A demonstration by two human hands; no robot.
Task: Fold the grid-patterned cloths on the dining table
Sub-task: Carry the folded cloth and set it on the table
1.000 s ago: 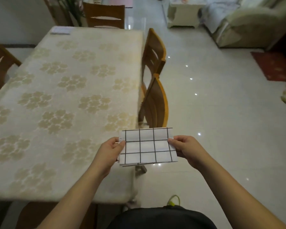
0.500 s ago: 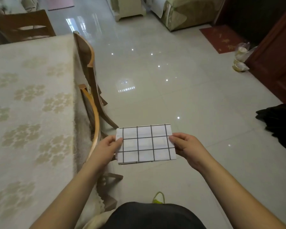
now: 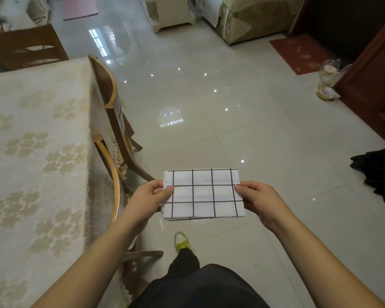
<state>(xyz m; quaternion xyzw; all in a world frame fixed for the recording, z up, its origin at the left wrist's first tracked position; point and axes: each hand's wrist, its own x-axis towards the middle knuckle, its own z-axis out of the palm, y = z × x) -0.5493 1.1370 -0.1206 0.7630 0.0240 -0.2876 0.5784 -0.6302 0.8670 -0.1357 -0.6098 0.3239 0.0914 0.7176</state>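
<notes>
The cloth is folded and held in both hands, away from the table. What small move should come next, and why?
Probably carry the folded cloth left and lay it on the dining table. It is already a compact rectangle, pinched at its short ends by the left hand and right hand, and it hangs over the floor, not the table.

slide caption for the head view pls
Both hands, left hand and right hand, hold a folded grid-patterned cloth over the floor beside the dining table.
</notes>
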